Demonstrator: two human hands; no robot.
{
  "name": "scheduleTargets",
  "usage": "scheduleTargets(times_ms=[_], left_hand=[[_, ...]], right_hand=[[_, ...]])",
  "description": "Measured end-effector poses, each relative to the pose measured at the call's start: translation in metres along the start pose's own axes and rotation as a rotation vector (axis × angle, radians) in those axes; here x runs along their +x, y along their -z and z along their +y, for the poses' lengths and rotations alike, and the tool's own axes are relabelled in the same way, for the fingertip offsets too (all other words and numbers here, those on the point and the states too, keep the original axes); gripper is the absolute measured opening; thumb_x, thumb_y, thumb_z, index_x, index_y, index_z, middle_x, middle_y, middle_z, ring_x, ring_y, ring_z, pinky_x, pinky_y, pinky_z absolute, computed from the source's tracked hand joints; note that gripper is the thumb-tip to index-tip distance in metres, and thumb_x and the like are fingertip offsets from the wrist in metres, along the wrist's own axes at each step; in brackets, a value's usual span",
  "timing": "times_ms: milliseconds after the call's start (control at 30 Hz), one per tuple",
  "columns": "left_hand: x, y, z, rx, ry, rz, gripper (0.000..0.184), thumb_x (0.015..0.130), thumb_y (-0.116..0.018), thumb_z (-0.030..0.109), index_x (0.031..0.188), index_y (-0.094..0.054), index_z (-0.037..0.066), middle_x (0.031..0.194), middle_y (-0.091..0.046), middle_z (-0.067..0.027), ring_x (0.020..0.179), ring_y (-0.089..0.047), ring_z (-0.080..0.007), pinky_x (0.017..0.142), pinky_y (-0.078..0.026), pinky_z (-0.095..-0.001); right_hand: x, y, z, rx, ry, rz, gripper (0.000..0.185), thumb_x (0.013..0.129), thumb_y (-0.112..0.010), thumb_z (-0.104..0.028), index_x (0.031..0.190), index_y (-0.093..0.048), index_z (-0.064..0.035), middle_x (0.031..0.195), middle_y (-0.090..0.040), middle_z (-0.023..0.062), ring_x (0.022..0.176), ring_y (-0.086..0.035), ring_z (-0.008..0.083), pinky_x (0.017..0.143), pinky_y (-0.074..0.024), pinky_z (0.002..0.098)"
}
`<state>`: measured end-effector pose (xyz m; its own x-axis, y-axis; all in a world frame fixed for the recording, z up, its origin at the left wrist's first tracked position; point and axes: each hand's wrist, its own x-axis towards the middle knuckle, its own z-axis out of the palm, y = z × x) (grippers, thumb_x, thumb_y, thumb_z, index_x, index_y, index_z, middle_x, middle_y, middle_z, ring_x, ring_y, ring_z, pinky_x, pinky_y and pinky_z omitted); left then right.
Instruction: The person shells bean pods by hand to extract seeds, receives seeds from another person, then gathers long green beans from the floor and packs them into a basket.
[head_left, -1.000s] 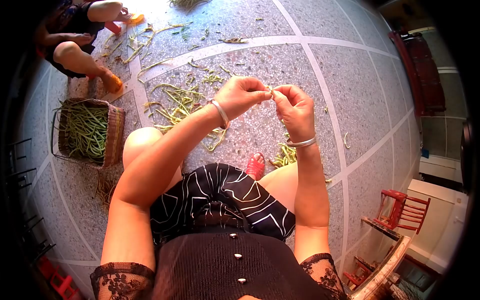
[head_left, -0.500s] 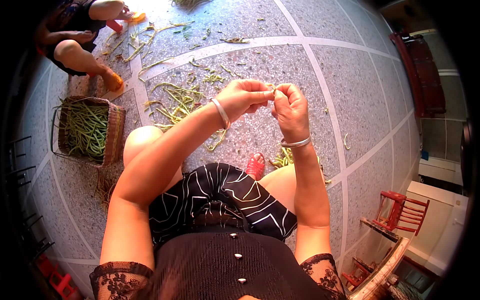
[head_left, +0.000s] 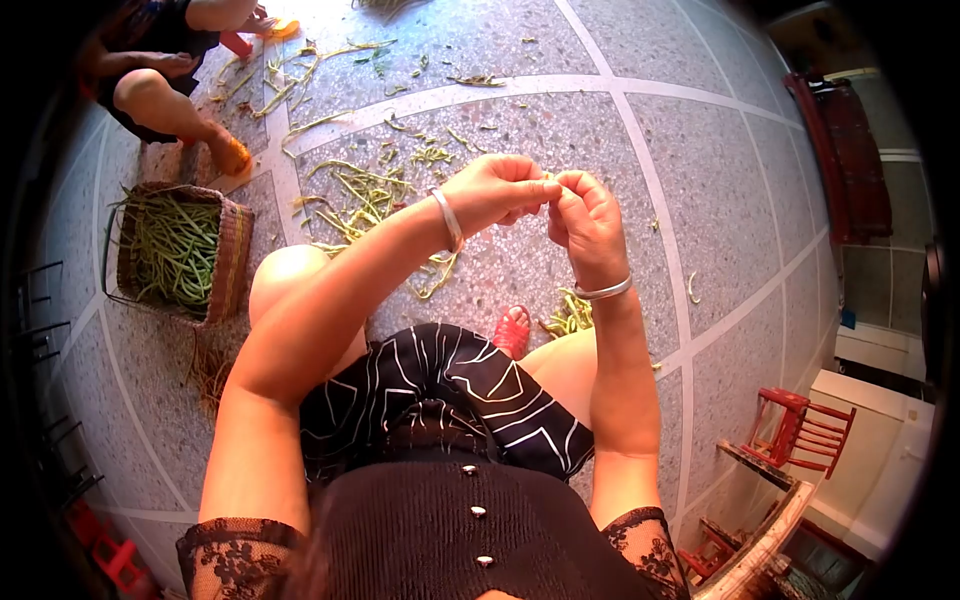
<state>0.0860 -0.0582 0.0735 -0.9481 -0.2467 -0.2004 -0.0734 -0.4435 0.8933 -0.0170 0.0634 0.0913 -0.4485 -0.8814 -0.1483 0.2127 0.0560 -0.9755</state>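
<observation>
two hands meet over a pale sliver

the left hand (head_left: 495,192) and right hand (head_left: 590,225) are both closed in thumb-and-finger pinches, tips together, apparently gripping a pale sliver (head_left: 548,178) mostly hidden by the fingers. green beans (head_left: 180,255) fill the basket (head_left: 232,262) to the left; loose pods (head_left: 362,195) lie on the floor (head_left: 700,180) beyond the knees. such fine work likely goes best with a light pinch, thumbs close together, wrists steady. compared with half a second ago, the thumbs sit closer and less of the sliver shows.
</observation>
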Motion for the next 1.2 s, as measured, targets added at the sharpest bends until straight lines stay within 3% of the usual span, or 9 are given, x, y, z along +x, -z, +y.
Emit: scheduleTargets(times_ms=[367,567,667,1200], left_hand=[[0.0007,-0.0011,0.0011,0.095,-0.037,0.048,0.019,0.084,-0.054,0.025,0.083,-0.058,0.006,0.069,-0.052,0.0027,0.058,-0.042,-0.0023,0.051,-0.033,-0.0167],[0.0023,0.0015,0.0029,0.008,0.002,0.019,0.016,0.083,-0.055,0.021,0.083,-0.057,0.006,0.069,-0.053,0.0020,0.058,-0.043,-0.0025,0.050,-0.033,-0.0162],[0.0041,0.0035,-0.0031,-0.181,0.018,-0.007,0.014,0.082,-0.054,0.018,0.084,-0.056,0.005,0.071,-0.054,0.0007,0.058,-0.044,-0.0030,0.050,-0.033,-0.0162],[0.0023,0.0068,0.0003,-0.243,0.017,0.024,0.015,0.084,-0.054,0.017,0.090,-0.057,0.004,0.076,-0.057,-0.0016,0.064,-0.049,-0.0042,0.055,-0.038,-0.0161]], right_hand=[[0.0037,-0.0011,0.0036,0.012,0.018,0.063,0.008,0.084,-0.051,-0.013,0.086,-0.051,-0.0050,0.064,-0.049,-0.0031,0.048,-0.039,0.0013,0.041,-0.0307,0.0162],[0.0039,0.0008,0.0018,0.073,0.006,0.037,0.008,0.084,-0.051,-0.013,0.086,-0.052,-0.0050,0.065,-0.050,-0.0031,0.047,-0.039,0.0013,0.041,-0.0303,0.0160],[0.0039,-0.0005,0.0023,0.039,0.018,0.044,0.008,0.084,-0.051,-0.012,0.086,-0.052,-0.0049,0.065,-0.050,-0.0031,0.048,-0.039,0.0012,0.041,-0.0305,0.0160],[0.0046,-0.0048,0.0057,0.005,0.111,0.155,0.006,0.086,-0.048,-0.011,0.086,-0.049,-0.0053,0.065,-0.049,-0.0008,0.049,-0.041,0.0037,0.044,-0.0351,0.0179]])
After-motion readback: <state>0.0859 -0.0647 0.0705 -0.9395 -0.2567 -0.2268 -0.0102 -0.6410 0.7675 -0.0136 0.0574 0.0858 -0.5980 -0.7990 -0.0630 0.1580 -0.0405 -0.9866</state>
